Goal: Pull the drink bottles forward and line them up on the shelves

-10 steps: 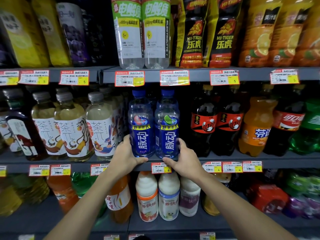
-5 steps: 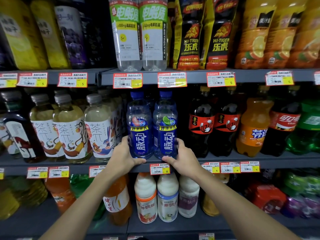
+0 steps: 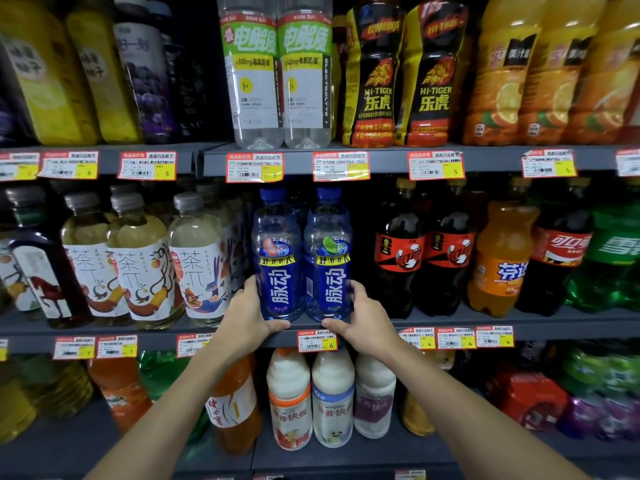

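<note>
left grip [image 3: 250,311] curled round peach 脉动 bottle [image 3: 277,258] | right grip [image 3: 363,315] curled round lime 脉动 bottle [image 3: 329,261] | both at middle shelf [image 3: 554,325] front lip — we clasp low on the outer sides, likely to square the pair

water bottles [image 3: 277,265] side by side, middle shelf [image 3: 554,323] front edge | tea bottles [image 3: 197,261] left | cola bottles [image 3: 398,261] right
</note>
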Action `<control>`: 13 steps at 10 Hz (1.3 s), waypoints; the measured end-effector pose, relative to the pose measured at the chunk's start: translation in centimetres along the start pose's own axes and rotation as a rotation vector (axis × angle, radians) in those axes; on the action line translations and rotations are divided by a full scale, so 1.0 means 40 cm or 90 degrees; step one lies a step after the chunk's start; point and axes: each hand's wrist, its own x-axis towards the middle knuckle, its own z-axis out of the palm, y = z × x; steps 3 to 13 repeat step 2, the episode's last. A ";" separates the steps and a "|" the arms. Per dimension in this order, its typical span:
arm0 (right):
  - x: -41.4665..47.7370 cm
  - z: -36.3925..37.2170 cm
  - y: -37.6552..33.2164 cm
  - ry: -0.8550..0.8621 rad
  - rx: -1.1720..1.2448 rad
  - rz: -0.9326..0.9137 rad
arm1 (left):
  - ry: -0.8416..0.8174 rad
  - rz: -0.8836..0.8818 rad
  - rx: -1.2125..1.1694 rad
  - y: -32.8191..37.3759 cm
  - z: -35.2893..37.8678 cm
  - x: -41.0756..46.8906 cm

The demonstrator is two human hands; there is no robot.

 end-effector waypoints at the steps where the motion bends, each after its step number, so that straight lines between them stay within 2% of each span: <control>1: -0.021 -0.022 -0.024 0.019 0.057 -0.009 | 0.020 0.008 -0.038 0.019 0.000 -0.004; 2: -0.095 -0.028 -0.036 0.153 0.164 -0.018 | 0.182 -0.014 -0.132 0.010 0.035 -0.100; 13: -0.095 -0.028 -0.036 0.153 0.164 -0.018 | 0.182 -0.014 -0.132 0.010 0.035 -0.100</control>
